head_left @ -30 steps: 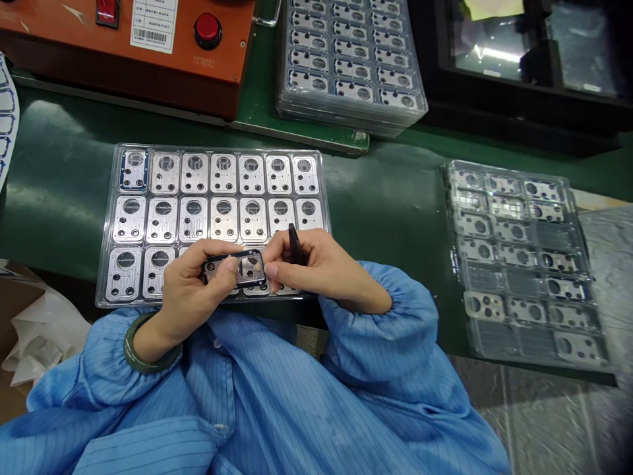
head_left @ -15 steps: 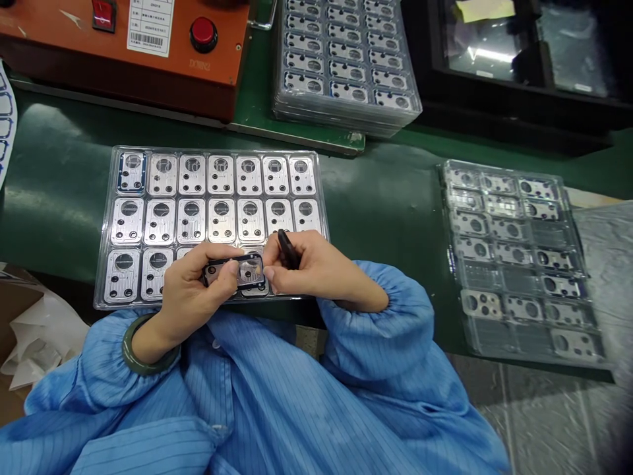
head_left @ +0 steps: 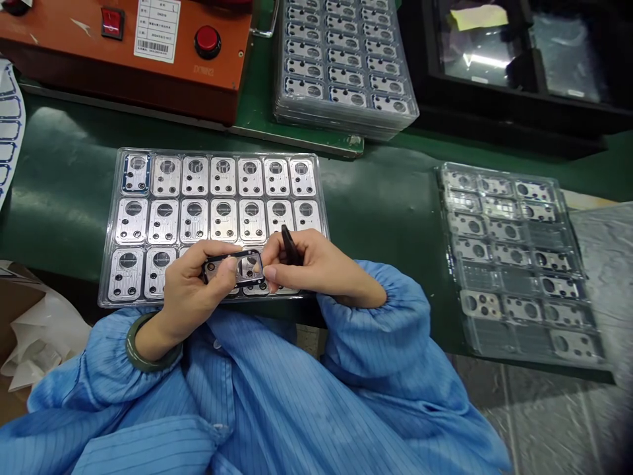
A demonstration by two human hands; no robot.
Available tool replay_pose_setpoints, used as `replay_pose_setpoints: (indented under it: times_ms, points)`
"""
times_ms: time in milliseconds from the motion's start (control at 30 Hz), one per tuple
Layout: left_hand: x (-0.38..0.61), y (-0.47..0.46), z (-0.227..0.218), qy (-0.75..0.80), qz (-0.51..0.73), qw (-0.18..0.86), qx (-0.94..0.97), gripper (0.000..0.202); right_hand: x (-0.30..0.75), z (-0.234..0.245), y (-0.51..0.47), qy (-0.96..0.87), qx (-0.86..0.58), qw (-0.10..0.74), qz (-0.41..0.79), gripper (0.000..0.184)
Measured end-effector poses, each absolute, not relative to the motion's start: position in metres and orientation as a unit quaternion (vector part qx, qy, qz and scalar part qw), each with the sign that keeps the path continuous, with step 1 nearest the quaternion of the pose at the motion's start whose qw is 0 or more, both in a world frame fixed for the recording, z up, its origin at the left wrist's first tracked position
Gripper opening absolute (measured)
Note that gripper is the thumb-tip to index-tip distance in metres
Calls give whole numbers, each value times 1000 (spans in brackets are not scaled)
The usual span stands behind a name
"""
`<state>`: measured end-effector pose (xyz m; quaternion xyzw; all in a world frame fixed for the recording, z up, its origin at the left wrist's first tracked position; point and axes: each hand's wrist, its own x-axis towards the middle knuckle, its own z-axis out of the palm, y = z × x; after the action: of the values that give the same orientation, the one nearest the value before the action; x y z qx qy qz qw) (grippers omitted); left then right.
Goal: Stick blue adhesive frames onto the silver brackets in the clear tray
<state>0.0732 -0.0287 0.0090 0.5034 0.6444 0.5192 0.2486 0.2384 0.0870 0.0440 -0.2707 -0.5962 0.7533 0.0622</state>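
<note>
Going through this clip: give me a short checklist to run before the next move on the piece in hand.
Left hand on the black-framed metal plate: ok, pinched between thumb and fingers.
Right hand on the dark pointed tool: ok, held in the fingers.
Tool's lower tip: cannot tell, hidden by the fingers.
Bottom row of the clear plastic tray: cannot tell, partly hidden by the hands.
Finger protection: not ok, both hands are bare.

On the green workbench (head_left: 390, 198) now: orange control box (head_left: 123, 86) upper left, stacked blister trays (head_left: 341, 122) top centre, loaded blister trays (head_left: 212, 153) (head_left: 499, 168) centre and right!
</note>
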Motion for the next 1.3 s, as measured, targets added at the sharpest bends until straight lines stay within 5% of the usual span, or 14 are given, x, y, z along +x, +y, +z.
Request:
replay_pose_setpoints:
  times_ms: [333,600,800,1000,1300]
  points:
    - [75,-29,8,635,527,240,511,10,239,47,88,-617,-289,77,728,8]
    - [79,-31,0,656,540,251,463,21,236,43,85,-646,-275,77,708,30]
    - [77,-24,22,682,591,165,397,40,239,41,88,-645,-393,206,622,39]
    - [9,4,29,749,512,169,385,45,253,43,94,-656,-497,296,484,34]
    - [-23,26,10,803,334,123,478,50,285,34,104,-649,-615,285,347,35]
